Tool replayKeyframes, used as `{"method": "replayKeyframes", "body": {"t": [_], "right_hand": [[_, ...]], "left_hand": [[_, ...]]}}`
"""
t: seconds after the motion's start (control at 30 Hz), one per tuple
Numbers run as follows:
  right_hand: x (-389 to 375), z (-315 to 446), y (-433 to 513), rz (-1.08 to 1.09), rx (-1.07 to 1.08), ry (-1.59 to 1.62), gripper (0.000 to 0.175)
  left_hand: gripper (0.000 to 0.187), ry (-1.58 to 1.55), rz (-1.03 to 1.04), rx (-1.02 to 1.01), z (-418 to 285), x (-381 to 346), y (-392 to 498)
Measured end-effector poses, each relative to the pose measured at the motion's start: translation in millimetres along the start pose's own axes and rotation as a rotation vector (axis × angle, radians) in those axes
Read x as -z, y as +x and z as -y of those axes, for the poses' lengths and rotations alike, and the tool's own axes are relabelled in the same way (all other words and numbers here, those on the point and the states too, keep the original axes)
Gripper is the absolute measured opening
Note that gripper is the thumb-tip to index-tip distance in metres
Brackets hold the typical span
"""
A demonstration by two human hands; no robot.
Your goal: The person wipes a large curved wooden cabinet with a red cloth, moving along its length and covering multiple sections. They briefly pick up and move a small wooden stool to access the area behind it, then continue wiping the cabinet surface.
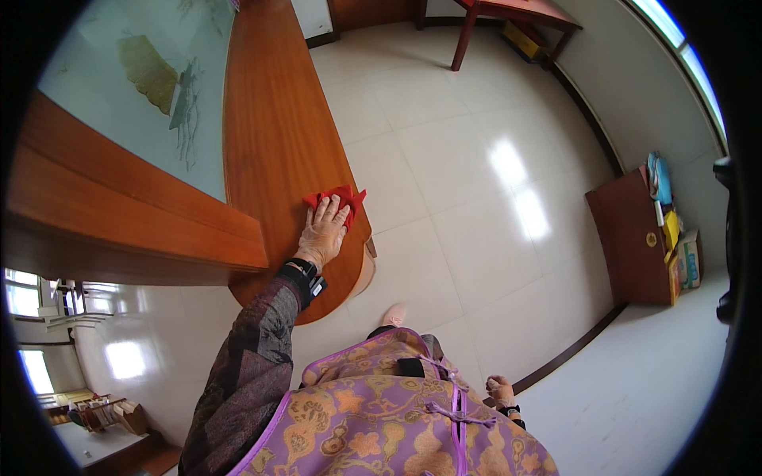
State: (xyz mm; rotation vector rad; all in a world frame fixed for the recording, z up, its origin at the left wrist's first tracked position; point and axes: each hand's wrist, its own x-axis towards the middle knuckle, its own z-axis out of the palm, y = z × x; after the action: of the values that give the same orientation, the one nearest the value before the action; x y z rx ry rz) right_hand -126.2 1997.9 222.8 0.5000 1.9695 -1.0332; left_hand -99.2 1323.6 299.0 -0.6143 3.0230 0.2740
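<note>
My left hand, in a thin clear glove, presses a crumpled red cloth flat against a wooden counter top. The fingers lie spread over the cloth, near the counter's edge and just before its rounded end. A dark band with a small device is strapped round the left wrist. Low at my side hangs my right hand, its fingers curled and nothing seen in them. It also appears gloved and wears a dark wristband.
A wood-framed glass panel rises along the counter's left side. Pale floor tiles lie to the right. A reddish table stands at the far end. Against the right wall is a brown wooden cabinet, with boxes and cloths by it.
</note>
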Motion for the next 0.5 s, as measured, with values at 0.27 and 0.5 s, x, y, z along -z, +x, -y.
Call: {"method": "replayKeyframes", "body": {"t": [0.27, 0.5], "right_hand": [[4, 62, 32, 0.073, 0.006, -0.075, 0.023], [15, 149, 89, 0.229, 0.071, -0.214, 0.027]], "left_hand": [[0.054, -0.008, -0.057, 0.136, 23, 10, 87], [0.054, -0.058, -0.138, 0.234, 9, 7, 77]]}}
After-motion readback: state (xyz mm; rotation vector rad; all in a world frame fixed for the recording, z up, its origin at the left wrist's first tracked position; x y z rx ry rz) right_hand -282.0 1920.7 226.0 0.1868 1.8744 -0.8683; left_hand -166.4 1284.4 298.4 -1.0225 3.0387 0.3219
